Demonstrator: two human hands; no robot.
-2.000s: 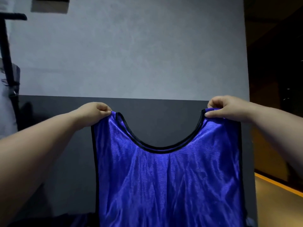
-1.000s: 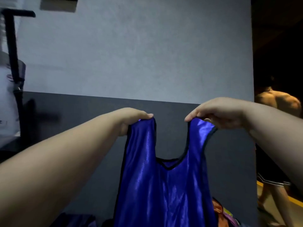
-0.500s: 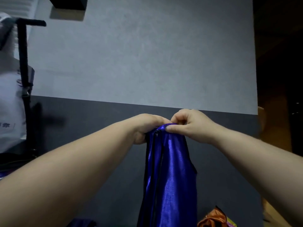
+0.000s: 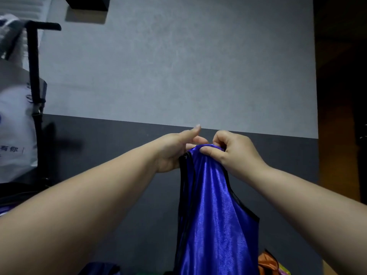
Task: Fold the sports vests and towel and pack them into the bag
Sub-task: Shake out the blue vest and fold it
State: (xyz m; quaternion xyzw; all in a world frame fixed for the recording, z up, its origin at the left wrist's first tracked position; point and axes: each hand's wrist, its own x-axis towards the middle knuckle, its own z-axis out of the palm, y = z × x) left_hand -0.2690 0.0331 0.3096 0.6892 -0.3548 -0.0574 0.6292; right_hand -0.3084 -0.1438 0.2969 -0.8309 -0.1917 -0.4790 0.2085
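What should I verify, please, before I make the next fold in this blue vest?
1. Right hand pinches the top of the blue vest: ok.
2. Left hand has a grip on the vest: cannot tell; its forefinger points up, the other fingers lie by the top edge.
3. Vest halved lengthwise and hanging down: ok.
4. Bottom hem lined up: cannot tell, it is out of frame.
5. Place below to lay it down: cannot tell; only orange cloth shows at the lower edge.
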